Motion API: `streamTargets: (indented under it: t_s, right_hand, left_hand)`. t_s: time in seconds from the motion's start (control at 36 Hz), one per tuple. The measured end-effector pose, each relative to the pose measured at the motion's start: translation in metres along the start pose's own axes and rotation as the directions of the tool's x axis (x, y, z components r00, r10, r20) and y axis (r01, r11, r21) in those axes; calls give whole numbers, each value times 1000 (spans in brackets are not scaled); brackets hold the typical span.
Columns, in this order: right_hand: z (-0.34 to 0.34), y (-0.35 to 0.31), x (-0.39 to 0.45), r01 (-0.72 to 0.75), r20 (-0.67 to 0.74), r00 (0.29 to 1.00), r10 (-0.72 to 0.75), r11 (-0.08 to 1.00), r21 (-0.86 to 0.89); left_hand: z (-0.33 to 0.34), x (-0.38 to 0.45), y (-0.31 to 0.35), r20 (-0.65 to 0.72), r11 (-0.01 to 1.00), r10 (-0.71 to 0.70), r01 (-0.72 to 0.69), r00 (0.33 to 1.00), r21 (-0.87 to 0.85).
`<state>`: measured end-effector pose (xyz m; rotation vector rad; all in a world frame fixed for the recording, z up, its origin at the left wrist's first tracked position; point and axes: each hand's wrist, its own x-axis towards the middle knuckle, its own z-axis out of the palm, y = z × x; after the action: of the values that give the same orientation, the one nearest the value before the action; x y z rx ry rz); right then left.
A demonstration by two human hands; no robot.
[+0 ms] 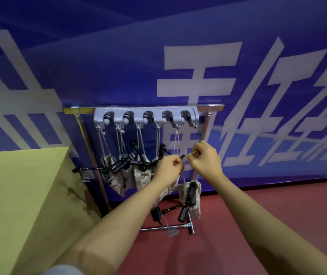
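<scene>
A blue banner [119, 76] with large pale characters stands behind the metal rack [79, 110]; a red floor [267, 205] lies under the rack and spreads to its right; a yellow-green block [19, 195] stands just left of the rack; a grey hook strip [119, 114] with five slots is fixed along the rack's top bar; several other pouches [119, 179] hang by strings from its hooks, bunched in the rack's left and middle part with black cables among them; the left hand [169, 169] and the right hand [206, 158] are raised in front of the rack's right part, below the strip, each with curled fingers pinching the pale cord [187, 155] stretched between them; the drawstring pouch [195, 207] dangles from that cord beneath the hands, near the rack's right post and clear of the floor; a black device [189, 195] sticks out of it; a black charger [156, 213] hangs low by the rack's foot bar.
</scene>
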<state>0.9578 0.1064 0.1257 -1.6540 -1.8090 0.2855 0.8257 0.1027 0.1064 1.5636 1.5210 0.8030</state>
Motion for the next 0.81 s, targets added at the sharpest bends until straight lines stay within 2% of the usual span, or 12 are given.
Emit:
streamTargets:
  t_s: [0.22, 0.31, 0.47, 0.67, 0.81]
  right_hand:
    - [2, 40, 47, -69, 32, 997, 64, 975, 213]
    - [8, 53, 67, -91, 37, 996, 85, 966, 240]
    - [16, 67, 119, -149, 75, 989, 131, 923, 354]
    - [31, 80, 159, -199, -32, 972, 232, 891, 408]
    - [35, 96, 172, -240, -8, 965, 263, 892, 383]
  left_hand:
    - [23, 55, 11, 170, 1000, 7, -5, 985, -9]
    - [26, 79, 13, 183, 999, 16, -9, 983, -36]
    - [30, 127, 13, -8, 998, 35, -35, 999, -48]
    - [37, 167, 20, -108, 999, 8, -3, 994, 44]
    - [47, 184, 18, -185, 996, -68, 78, 980, 49]
